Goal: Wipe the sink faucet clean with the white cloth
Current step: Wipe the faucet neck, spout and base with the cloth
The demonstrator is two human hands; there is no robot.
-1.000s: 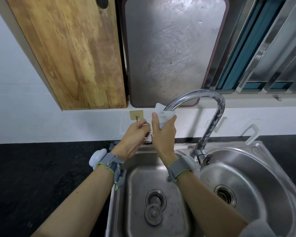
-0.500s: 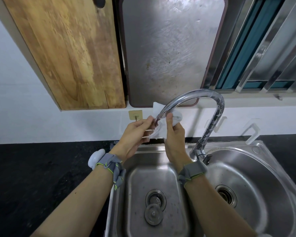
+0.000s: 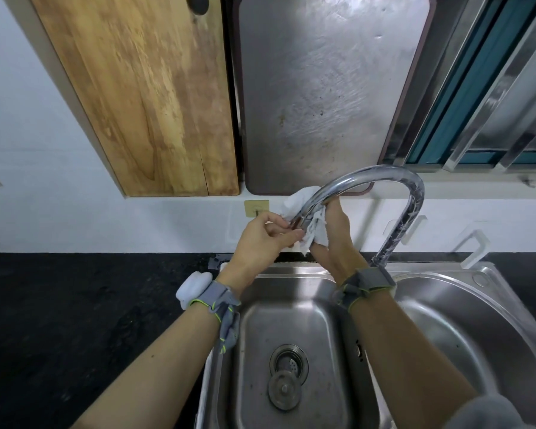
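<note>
Now our right hand [image 3: 334, 233] has re-gripped the white cloth [image 3: 310, 224] under the faucet spout [image 3: 365, 178]; our left hand [image 3: 260, 239] pinches the spout tip, so wiping continues.

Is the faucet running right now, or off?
Off, as far as the view shows: no water falls from the faucet spout end, which the left hand pinches beside the white cloth. The handle is hidden.

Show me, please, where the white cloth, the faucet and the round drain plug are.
white cloth [image 3: 297, 203]: head view, bunched upper part.
faucet [image 3: 393, 174]: head view, top of arch.
drain plug [image 3: 283, 389]: head view, disc centre.
</note>
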